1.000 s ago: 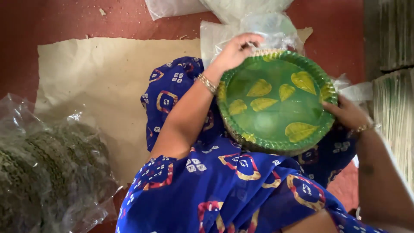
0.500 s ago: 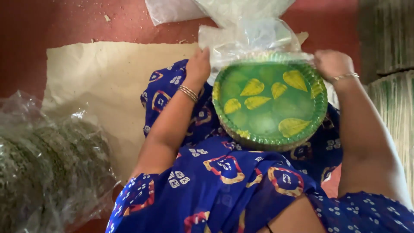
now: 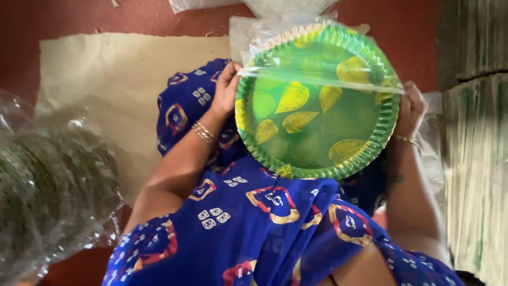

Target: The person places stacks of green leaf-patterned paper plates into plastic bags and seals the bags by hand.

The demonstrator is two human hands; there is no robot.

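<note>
A stack of round green paper plates [image 3: 317,143] with yellow leaf prints rests on my lap, over blue patterned cloth [image 3: 254,222]. A clear plastic bag [image 3: 317,58] covers the upper half of the stack, its open edge running across the top plate. My left hand [image 3: 226,87] grips the bag's edge at the stack's left rim. My right hand [image 3: 410,108] grips the bag at the right rim. Both wrists wear thin gold bangles.
A bagged bundle of plates [image 3: 47,190] in clear plastic lies at the left. Tall stacks of plates [image 3: 476,159] stand along the right edge. A beige sheet [image 3: 111,85] covers the red floor [image 3: 53,16] ahead. More clear plastic [image 3: 211,4] lies at the top.
The plastic bag has come down from the stack's top rim to about its middle. Both hands slid down along the rims with it.
</note>
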